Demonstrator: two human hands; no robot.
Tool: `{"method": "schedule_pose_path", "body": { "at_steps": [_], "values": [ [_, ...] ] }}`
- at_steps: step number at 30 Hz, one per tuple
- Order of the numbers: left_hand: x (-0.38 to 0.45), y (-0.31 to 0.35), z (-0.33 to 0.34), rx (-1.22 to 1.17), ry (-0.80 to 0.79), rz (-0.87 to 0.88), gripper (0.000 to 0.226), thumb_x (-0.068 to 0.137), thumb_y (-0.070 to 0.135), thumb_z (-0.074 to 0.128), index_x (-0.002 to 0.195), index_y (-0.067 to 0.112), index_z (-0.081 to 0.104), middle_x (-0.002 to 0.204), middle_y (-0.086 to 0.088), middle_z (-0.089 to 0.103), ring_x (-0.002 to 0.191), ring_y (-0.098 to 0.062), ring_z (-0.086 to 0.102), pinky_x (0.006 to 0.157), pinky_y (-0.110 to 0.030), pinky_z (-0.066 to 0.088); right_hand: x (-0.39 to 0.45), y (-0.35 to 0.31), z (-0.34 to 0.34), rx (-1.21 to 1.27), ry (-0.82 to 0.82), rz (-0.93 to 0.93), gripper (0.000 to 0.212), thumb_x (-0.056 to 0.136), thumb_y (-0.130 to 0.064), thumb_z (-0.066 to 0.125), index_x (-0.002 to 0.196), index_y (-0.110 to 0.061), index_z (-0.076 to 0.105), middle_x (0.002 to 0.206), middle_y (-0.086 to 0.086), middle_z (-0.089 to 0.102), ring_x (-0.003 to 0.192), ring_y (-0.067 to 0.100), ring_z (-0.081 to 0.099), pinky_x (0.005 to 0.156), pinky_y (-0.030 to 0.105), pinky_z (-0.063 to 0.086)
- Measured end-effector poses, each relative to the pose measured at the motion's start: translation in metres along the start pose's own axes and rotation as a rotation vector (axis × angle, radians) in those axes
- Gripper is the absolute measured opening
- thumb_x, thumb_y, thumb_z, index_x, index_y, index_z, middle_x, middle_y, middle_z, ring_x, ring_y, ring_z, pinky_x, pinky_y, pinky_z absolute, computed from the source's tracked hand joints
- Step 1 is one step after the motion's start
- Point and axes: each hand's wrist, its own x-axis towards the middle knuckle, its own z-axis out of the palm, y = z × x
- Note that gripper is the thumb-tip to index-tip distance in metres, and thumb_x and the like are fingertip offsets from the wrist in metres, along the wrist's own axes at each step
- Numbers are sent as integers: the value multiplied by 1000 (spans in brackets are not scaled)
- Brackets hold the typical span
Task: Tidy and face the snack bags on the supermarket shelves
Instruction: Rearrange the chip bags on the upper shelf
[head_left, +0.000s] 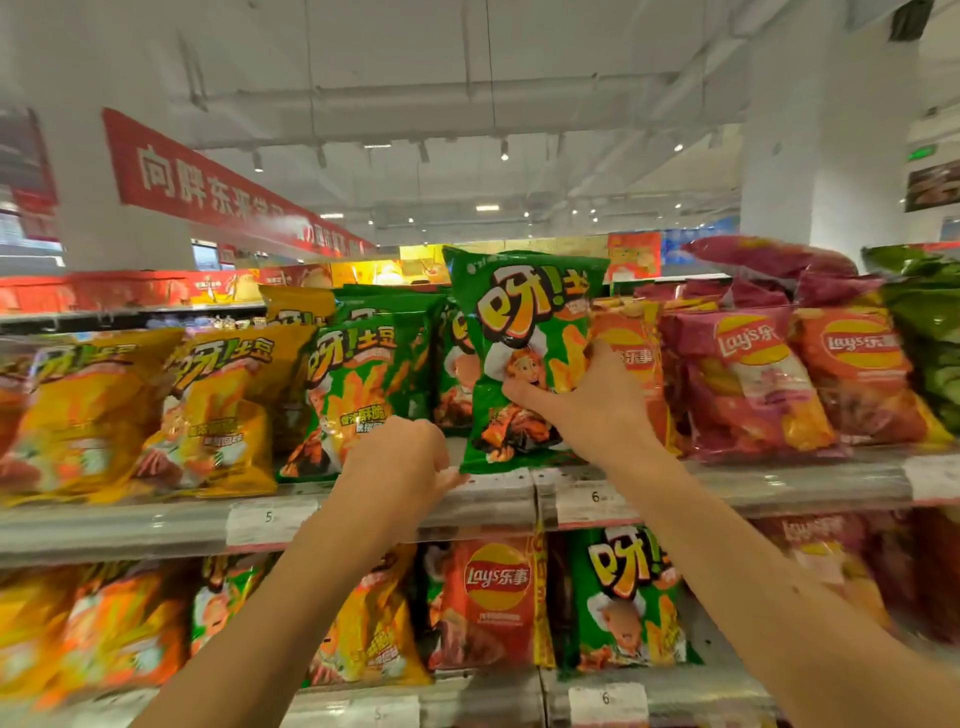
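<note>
Glossy green snack bag (519, 358) upright at shelf edge (727, 483).
Right hand (582, 400) pinches its crinkled right side, thumb across front; left hand (400, 457) loosely curled near the bag's lower left corner, contact unclear.

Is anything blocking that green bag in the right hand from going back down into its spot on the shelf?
Nothing visible does. The right hand holds the green bag upright at the shelf edge, beside another green bag.

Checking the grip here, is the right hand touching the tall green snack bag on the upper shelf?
Touching. The head view shows the right hand pinching the green snack bag, thumb pressed on its front.
</note>
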Motion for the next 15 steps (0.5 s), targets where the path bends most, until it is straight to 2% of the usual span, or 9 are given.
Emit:
{"method": "schedule_pose_path", "body": {
  "at_steps": [2,4,6,8,10,13,15],
  "values": [
    [-2,-4,0,80,-7,6,26,91,36,66,77,14,68,76,-1,67,74,-21,63,66,-35,54,1,-7,21,-72,-18,31,79,63,-68,83,119,-24,51,105,-5,64,104,27,65,89,45,55],
    [-5,-5,3,111,-14,5,34,91,43,67,74,16,57,72,1,58,74,-20,56,61,-33,46,4,-8,35,-130,-23,55,79,66,-68,82,119,-21,48,101,-3,59,106,31,65,84,41,51],
    [-10,-6,8,61,31,-5,31,89,47,67,94,17,60,83,1,63,87,-19,55,69,-32,46,7,-6,43,-157,-27,90,80,68,-68,80,120,-19,46,104,1,60,108,34,65,82,41,49],
    [-14,-5,13,56,114,-23,40,88,46,70,112,19,52,93,1,66,97,-19,53,71,-29,43,9,-1,49,-196,-26,108,80,69,-69,79,121,-17,46,110,5,64,108,34,65,83,41,50],
    [-14,-2,16,129,171,-16,38,87,40,73,109,19,51,92,1,66,96,-18,52,68,-28,38,10,1,55,-220,-31,115,80,70,-68,79,121,-17,46,111,5,65,107,34,66,85,42,51],
    [-12,1,18,182,133,-10,30,90,40,70,94,20,47,95,2,64,90,-17,46,69,-29,31,9,0,66,-215,-69,136,83,70,-71,78,124,-16,45,113,5,65,108,34,65,80,39,48],
    [-11,-1,19,176,121,4,27,92,44,65,95,22,51,98,2,63,89,-16,43,70,-28,28,9,-2,74,-217,-103,151,86,70,-73,75,126,-17,43,116,6,64,110,34,64,77,37,44]
  ]
}}
